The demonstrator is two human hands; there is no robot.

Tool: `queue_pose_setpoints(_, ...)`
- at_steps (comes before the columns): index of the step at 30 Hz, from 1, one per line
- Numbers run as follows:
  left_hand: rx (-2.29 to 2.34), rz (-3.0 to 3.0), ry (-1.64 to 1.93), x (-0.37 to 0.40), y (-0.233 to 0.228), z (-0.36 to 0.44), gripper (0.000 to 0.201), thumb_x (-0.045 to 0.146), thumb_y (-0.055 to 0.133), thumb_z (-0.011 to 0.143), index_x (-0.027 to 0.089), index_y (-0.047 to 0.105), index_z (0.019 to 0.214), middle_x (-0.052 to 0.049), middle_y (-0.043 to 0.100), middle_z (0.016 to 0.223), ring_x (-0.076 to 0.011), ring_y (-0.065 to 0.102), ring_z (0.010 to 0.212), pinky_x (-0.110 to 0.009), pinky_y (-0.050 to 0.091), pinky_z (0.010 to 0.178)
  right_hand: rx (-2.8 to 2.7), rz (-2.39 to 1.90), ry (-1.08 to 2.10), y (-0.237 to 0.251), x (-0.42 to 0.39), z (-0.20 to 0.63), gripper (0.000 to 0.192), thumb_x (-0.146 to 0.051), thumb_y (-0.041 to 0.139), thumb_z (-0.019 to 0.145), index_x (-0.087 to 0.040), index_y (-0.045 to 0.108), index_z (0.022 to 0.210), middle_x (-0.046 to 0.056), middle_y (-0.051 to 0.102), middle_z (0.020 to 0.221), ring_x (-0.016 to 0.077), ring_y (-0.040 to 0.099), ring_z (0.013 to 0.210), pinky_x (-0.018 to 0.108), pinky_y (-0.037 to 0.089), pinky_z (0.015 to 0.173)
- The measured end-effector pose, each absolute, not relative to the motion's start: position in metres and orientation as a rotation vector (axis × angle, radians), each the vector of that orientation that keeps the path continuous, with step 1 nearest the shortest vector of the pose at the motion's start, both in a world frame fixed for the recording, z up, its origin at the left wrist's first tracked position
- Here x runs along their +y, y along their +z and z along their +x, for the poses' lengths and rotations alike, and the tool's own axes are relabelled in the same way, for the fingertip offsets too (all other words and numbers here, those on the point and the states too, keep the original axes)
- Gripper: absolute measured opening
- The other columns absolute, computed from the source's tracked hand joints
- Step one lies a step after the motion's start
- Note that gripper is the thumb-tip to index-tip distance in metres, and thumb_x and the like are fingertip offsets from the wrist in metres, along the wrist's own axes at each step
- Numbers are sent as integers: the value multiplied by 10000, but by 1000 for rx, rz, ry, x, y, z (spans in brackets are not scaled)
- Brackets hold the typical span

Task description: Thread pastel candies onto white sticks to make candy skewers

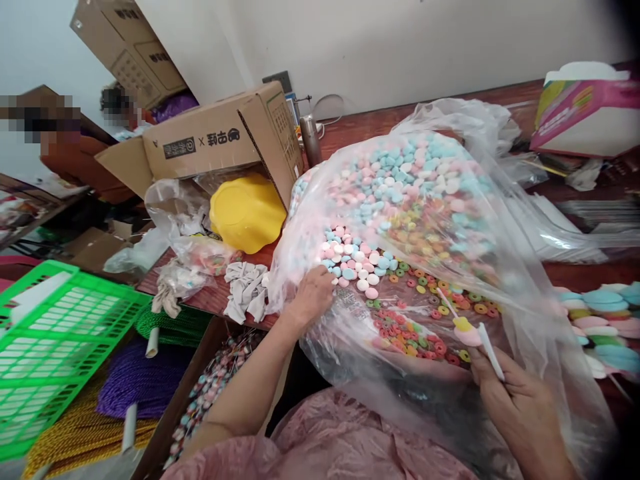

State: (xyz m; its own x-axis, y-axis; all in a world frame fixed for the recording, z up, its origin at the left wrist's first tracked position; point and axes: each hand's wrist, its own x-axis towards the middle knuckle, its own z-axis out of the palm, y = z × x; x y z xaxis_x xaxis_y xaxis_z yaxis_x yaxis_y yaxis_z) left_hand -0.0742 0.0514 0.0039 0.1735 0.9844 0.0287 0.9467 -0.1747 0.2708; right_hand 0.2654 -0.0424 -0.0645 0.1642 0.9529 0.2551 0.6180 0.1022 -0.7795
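The left hand (314, 293) reaches into the mouth of a large clear plastic bag (505, 267) lying on the dark red wooden table (360, 123), its fingers curled down onto a heap of small pink, white and blue round candies (353, 260); whether it has closed on any cannot be told. The right hand (520, 400) is closed around a thin white stick (490, 350) beside a pink and yellow lollipop piece (465, 331), just over the bag's near edge, above colourful ring-shaped candies (415, 333). To the left stand a brown cardboard box (210, 140), a yellow plastic bowl (246, 213) and a green plastic crate (55, 333).
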Motion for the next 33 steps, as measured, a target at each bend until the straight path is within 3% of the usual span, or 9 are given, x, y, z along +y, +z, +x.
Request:
queue_pose_setpoints(6, 1509, 2067, 833, 48, 7, -46, 157, 206, 558, 907, 170, 688, 828, -36, 631, 802, -162, 587, 759, -280, 451, 723, -1536, -1599, 561, -68, -43, 264, 322, -489, 557, 910, -264, 780, 975, 24, 700, 674, 241, 713, 720, 278, 552, 600)
queue_pose_setpoints(11, 1488, 1960, 764, 58, 4, -27, 236, 145, 539, 869, 173, 597, 642, 7, 546, 649, -142, 522, 669, -262, 409, 664, -1556, -1592, 542, -71, -44, 266, 295, -444, 569, 902, -252, 770, 1001, 26, 734, 772, 223, 715, 723, 272, 551, 618)
queue_pose_setpoints(17, 1718, 2271, 494, 83, -5, -16, 232, 136, 498, 908, 173, 705, 810, -98, 646, 914, -227, 595, 889, -342, 470, 812, -1559, -1563, 484, -71, -42, 265, 283, -414, 566, 900, -242, 769, 998, 27, 751, 773, 216, 720, 705, 274, 570, 656)
queue_pose_setpoints(21, 1839, 2239, 452, 89, -5, -17, 207, 148, 518, 919, 175, 692, 1029, -103, 673, 1026, -242, 607, 977, -357, 471, 872, -1611, -1531, 497, -68, -42, 264, 264, -369, 562, 906, -228, 761, 1009, 19, 775, 843, 198, 719, 703, 253, 560, 633)
queue_pose_setpoints(26, 1843, 2276, 490, 83, -3, -17, 110, 182, 555, 918, 179, 662, 945, -91, 670, 1010, -235, 592, 968, -356, 458, 883, -1621, -1520, 518, -67, -42, 263, 262, -327, 555, 923, -216, 758, 1046, 23, 783, 889, 192, 720, 729, 247, 552, 650)
queue_pose_setpoints(33, 1805, 2318, 458, 87, -7, -10, 105, 140, 590, 851, 204, 674, 849, -95, 690, 927, -276, 557, 1017, -394, 464, 882, -1630, -1553, 526, -67, -41, 262, 263, -316, 536, 930, -224, 760, 1031, 3, 733, 757, 190, 691, 686, 247, 520, 604)
